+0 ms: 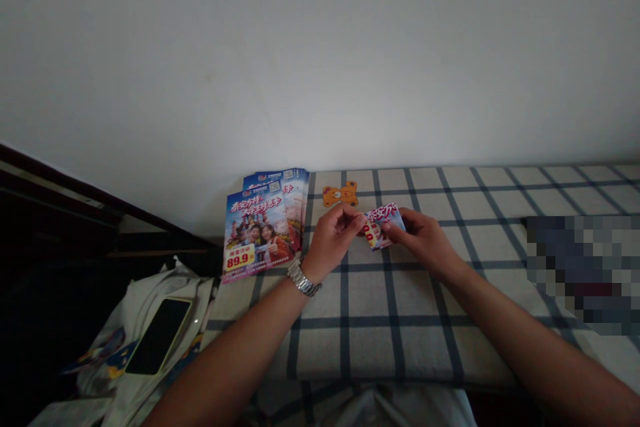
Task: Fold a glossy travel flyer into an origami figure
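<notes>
A small folded flyer (383,225) with red, white and blue print is held just above the checked cloth between both hands. My left hand (334,237), with a metal watch at the wrist, pinches its left edge with closed fingers. My right hand (421,240) grips its right side, thumb on top. A stack of flat flyers (263,227) showing "89.9" lies to the left of my left hand, near the wall. Beyond the hands, an orange bear-shaped piece (341,194) rests on the cloth.
The checked cloth (390,307) covers a surface running up to a white wall. A phone (159,335) lies on a pile of fabric at lower left. A blurred-out patch (583,270) sits on the right. Dark furniture is at the far left.
</notes>
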The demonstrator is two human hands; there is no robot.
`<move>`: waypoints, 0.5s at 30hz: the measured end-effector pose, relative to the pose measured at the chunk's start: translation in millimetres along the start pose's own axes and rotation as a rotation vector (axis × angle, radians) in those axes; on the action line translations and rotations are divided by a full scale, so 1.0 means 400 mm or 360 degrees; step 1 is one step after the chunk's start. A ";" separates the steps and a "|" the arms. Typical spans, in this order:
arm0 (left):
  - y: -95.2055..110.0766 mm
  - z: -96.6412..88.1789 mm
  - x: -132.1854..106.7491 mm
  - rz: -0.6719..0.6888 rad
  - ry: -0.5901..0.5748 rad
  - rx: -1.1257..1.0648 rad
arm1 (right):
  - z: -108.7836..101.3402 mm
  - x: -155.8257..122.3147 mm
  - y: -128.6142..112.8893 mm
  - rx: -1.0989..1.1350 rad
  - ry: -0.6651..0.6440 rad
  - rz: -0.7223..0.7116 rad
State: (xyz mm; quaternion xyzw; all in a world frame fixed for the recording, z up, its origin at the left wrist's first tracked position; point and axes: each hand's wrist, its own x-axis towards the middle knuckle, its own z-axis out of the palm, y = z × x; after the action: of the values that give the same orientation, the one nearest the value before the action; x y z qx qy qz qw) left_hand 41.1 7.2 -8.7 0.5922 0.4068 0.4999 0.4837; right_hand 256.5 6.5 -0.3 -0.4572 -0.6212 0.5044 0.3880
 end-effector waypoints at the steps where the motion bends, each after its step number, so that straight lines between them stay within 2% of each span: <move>1: -0.001 0.000 0.000 0.0003 0.0003 0.0014 | 0.000 0.000 -0.002 0.0007 -0.0009 0.0014; 7: 0.006 0.007 -0.003 -0.0009 -0.0023 -0.0029 | -0.004 -0.001 -0.012 -0.0101 -0.0062 0.0125; 15: 0.006 0.006 -0.003 -0.0052 -0.0053 -0.0055 | -0.012 0.003 0.002 -0.0328 -0.0043 0.0065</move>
State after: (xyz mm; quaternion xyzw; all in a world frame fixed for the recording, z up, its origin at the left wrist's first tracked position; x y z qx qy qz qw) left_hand 43.3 5.0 -6.8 0.5853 0.3995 0.4889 0.5086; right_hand 260.8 9.1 -0.4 -0.5004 -0.6655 0.4518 0.3202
